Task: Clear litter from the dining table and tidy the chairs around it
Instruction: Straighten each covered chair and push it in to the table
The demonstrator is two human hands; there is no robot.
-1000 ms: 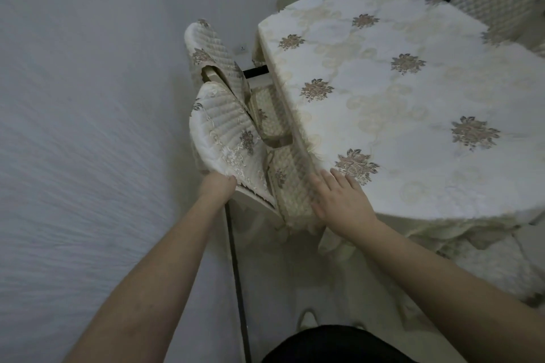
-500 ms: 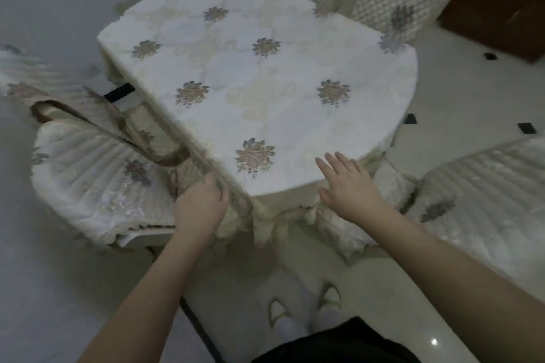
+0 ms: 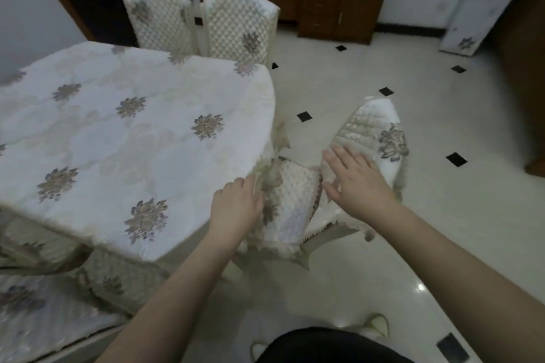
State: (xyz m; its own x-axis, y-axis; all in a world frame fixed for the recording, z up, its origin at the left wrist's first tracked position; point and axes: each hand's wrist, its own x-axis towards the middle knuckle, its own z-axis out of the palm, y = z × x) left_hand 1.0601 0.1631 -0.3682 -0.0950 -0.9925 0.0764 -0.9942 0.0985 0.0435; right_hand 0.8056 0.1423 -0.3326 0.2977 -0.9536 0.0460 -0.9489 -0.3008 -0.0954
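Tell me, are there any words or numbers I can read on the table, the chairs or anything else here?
None. The tablecloth and the chair covers carry only flower patterns, no letters. The wooden cabinet shows no readable label or number.

Home dining room, cloth-covered dining table [image 3: 118, 132], quilted chairs [image 3: 239, 29], wooden cabinet [image 3: 339, 18], tiled floor [image 3: 442, 215]

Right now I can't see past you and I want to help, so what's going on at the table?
A person is tidying chairs. Their right hand reaches, fingers spread, to the backrest of the chair at the table's rounded end; the left hand is at the tablecloth edge beside its seat. No litter shows on the tabletop. Two more chairs stand at the far side.
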